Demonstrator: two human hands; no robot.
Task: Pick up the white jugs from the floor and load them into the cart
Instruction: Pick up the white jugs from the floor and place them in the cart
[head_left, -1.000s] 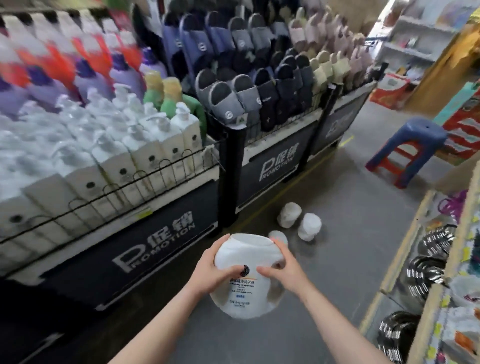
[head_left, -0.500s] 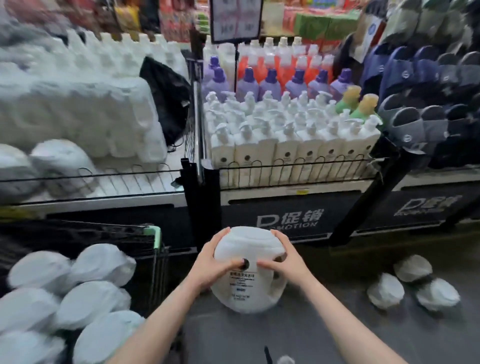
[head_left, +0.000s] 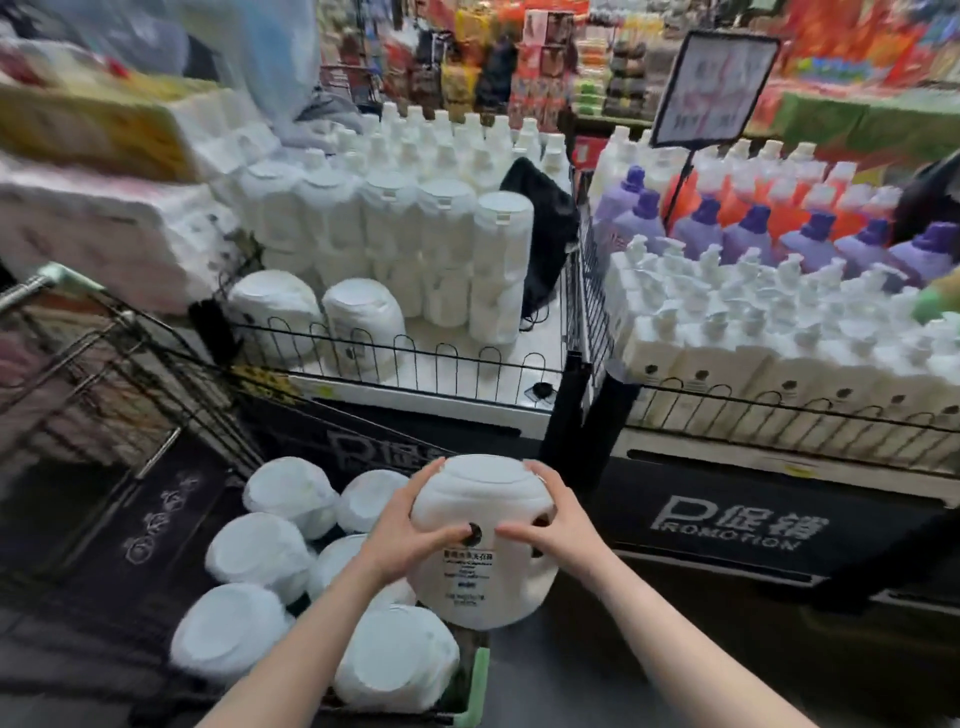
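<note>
head view: white jug (head_left: 480, 545) between both hands' fingers (head_left: 415, 506)

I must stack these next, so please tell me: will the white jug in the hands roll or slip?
The white jug looks rounded, so probably rolls. Both the left hand and right hand grip it, suggesting bulk or weight. Smooth plastic may slip.

hidden: palms of left hand (head_left: 402, 530) and right hand (head_left: 558, 530) behind round white plastic jug (head_left: 480, 545) | blurred: jug label text | cut off: black wire cart (head_left: 104, 364) left of left hand
</note>
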